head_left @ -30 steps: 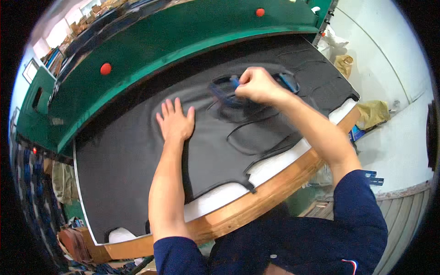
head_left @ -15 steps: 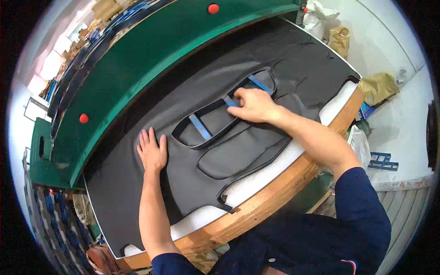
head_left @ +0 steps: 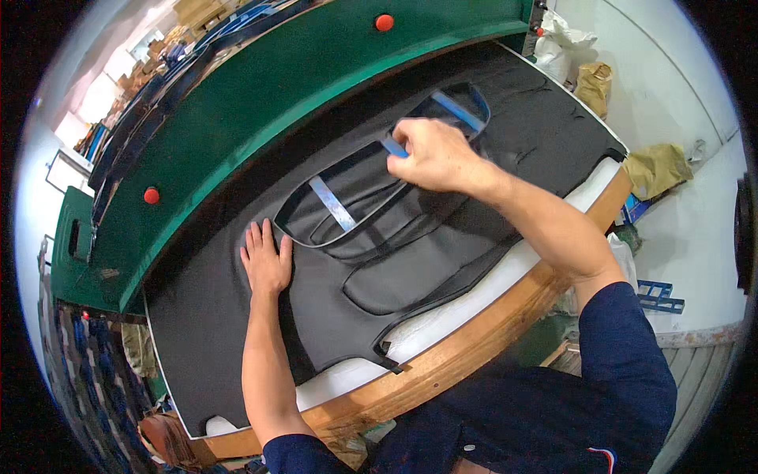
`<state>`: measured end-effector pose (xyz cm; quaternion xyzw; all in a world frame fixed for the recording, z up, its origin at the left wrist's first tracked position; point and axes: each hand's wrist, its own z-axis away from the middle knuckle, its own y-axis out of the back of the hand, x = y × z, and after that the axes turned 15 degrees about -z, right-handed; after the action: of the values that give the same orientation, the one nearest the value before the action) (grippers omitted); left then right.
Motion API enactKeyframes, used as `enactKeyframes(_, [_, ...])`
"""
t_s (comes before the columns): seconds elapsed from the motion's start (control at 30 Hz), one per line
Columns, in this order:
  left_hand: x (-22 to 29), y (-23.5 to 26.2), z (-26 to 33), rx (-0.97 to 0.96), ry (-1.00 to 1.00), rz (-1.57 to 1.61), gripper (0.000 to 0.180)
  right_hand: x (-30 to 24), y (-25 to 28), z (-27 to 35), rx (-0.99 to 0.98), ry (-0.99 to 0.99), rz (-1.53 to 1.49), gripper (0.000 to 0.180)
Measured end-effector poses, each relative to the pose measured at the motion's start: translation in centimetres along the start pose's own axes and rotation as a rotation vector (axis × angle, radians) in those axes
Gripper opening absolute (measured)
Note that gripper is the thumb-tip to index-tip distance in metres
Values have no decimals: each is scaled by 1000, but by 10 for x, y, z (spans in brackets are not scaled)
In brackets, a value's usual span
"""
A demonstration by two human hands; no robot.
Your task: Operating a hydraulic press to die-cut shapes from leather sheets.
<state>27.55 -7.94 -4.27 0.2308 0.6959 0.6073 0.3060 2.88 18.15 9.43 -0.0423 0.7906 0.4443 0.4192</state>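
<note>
1. The left hand (head_left: pixel 267 262) is lying flat with its fingers spread, pressing palm-down on the black cloth (head_left: pixel 237 332) that is covering the worktop (head_left: pixel 466 351)
2. The right hand (head_left: pixel 433 154) is curling its fingers together and pinching a blue strip (head_left: pixel 395 148) on the black bag (head_left: pixel 371 213)
3. The bag is lying flat on the cloth near the middle of the worktop, just to the right of the left hand, with its edge almost touching the fingers
4. A pale grey strip (head_left: pixel 332 203) is crossing the opening of the bag, and a second blue strip (head_left: pixel 456 110) is showing at the far end, beyond the right hand
5. White padding (head_left: pixel 474 296) is showing under the cloth along the near wooden edge of the worktop
6. A green panel (head_left: pixel 260 118) with two red knobs (head_left: pixel 384 22) is running along the far side of the cloth
7. Crumpled brown bags (head_left: pixel 663 167) are lying on the floor to the right
</note>
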Motion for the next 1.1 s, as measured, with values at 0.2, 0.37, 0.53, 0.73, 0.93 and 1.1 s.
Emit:
enactKeyframes(0.2, [2,1,4,21,1,38,71,-2,-32,-58,-48,-1,68,35])
enactKeyframes(0.37, [10,8,2,19,-19,44,71,59,-90,-82,-109,-135,114,38])
enactKeyframes(0.53, [6,5,4,18,-13,41,70,63,-101,-79,-130,-131,77,38])
enactKeyframes(0.73, [3,3,4,24,-17,60,70,65,-90,-74,-103,-128,48,36])
enactKeyframes(0.93, [7,5,2,29,-40,53,69,68,-85,-69,-111,-130,50,35])
enactKeyframes(1.1, [0,2,5,5,-34,33,67,69,-88,-66,-111,-86,-16,38])
